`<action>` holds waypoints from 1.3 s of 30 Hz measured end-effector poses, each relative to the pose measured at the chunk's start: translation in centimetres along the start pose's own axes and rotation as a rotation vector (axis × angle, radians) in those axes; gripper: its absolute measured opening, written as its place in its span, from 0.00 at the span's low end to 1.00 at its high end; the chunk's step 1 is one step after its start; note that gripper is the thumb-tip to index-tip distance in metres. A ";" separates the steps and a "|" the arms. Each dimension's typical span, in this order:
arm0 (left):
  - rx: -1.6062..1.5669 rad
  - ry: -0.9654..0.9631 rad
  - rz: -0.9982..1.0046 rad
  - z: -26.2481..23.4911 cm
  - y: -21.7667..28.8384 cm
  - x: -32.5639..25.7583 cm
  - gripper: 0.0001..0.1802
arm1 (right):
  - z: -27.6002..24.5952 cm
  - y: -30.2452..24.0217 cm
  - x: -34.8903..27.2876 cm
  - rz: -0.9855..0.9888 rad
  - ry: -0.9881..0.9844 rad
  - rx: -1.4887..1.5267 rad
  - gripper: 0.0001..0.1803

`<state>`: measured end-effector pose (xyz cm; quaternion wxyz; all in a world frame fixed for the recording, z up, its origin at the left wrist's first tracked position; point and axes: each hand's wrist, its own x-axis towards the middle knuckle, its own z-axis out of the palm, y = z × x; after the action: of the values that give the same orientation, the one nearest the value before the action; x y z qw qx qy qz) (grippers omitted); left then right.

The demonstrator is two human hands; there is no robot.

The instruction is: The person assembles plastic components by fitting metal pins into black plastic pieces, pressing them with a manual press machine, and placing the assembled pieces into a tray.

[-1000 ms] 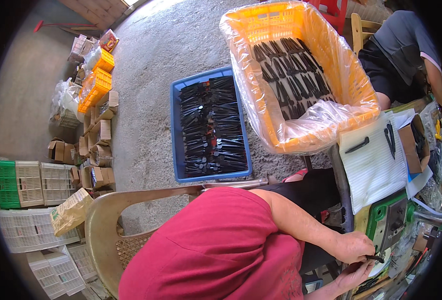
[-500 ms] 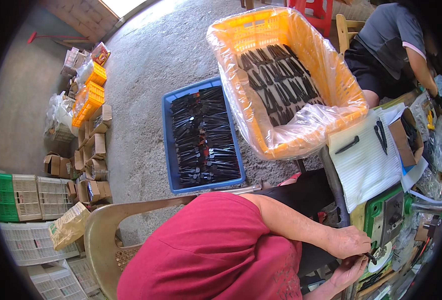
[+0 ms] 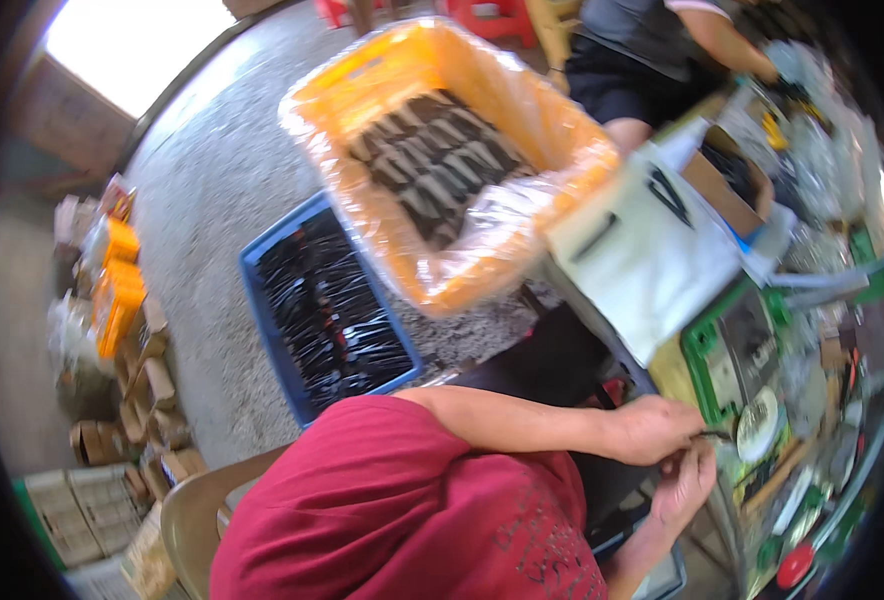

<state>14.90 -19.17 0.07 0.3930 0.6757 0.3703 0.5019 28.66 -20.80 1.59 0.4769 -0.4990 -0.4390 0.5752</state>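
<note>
My left hand (image 3: 657, 430) is closed, and a small slender black piece (image 3: 719, 435) sticks out from its fingertips. Just below, my right hand (image 3: 684, 483) has bent fingers that meet the left ones at the same piece. Motion blur and the fingers hide most of the piece. Both hands are over the near edge of the bench, beside a white round dish (image 3: 759, 424) and a green-framed device (image 3: 737, 352). Past them lies a white foam sheet (image 3: 652, 280) with a few slender black pieces (image 3: 669, 195) on it.
An orange crate (image 3: 572, 190) lined with clear plastic holds rows of black pieces. Left of it, a blue crate (image 3: 267, 325) is full of black pieces. An open cardboard box (image 3: 707, 178) stands on the bench, with a co-worker (image 3: 642, 40) behind. Boxes (image 3: 147, 385) line the far left.
The view has swung, so crates and bench appear further left and tilted. My hands remain together at the bench edge with the black piece. The co-worker's arm still reaches over the bench.
</note>
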 end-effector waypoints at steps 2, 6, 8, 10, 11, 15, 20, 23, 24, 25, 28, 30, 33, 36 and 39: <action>-0.101 -0.012 -0.150 -0.6 0.7 0.3 0.06 | -0.2 0.7 0.0 -0.075 0.020 -0.019 0.07; -0.705 0.049 -0.408 -0.6 -0.6 0.0 0.05 | 2.2 -0.1 -0.1 0.005 0.154 0.089 0.05; -0.933 0.078 -0.525 -1.1 -0.7 0.0 0.05 | 2.3 0.7 0.0 -0.034 0.120 0.160 0.05; -1.030 0.114 -0.571 -1.1 -0.5 0.1 0.05 | 2.6 0.5 0.0 -0.061 0.091 0.233 0.05; -1.123 0.131 -0.554 -0.8 -0.8 0.1 0.06 | 2.3 0.9 0.0 -0.063 0.103 0.246 0.07; -1.147 0.154 -0.602 -0.7 -1.6 0.0 0.06 | 2.3 1.5 -0.1 -0.048 0.106 0.322 0.09; -1.175 0.099 -0.569 -0.4 -1.7 0.1 0.06 | 2.2 1.5 -0.2 -0.033 0.074 0.396 0.10; -1.176 0.126 -0.567 -0.2 -2.0 0.0 0.07 | 2.0 1.9 0.0 -0.034 0.064 0.421 0.10; -1.174 0.123 -0.561 -0.2 -2.1 0.0 0.07 | 2.0 1.9 0.0 -0.038 0.068 0.422 0.10; -1.172 0.121 -0.556 -0.1 -2.1 0.0 0.07 | 2.0 1.9 0.0 -0.035 0.067 0.426 0.09; -1.170 0.179 -0.579 0.1 -1.6 0.3 0.06 | 2.0 2.0 0.1 -0.046 0.069 0.434 0.09; -1.164 0.184 -0.582 0.1 -1.7 0.3 0.06 | 2.1 2.1 0.2 -0.059 0.070 0.438 0.10; -1.152 0.192 -0.578 0.1 -1.8 0.2 0.06 | 2.2 2.1 0.2 -0.061 0.075 0.435 0.09; -1.135 0.195 -0.558 0.2 -1.6 0.2 0.06 | 2.3 2.3 0.2 -0.052 0.093 0.448 0.09; -1.093 0.207 -0.508 0.5 -1.7 0.0 0.06 | 2.6 2.4 0.2 -0.058 0.103 0.446 0.09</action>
<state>15.22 -18.54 -1.52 0.7521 0.2146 0.2450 0.5729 25.81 -21.06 -0.48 0.6134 -0.3970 -0.2904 0.6179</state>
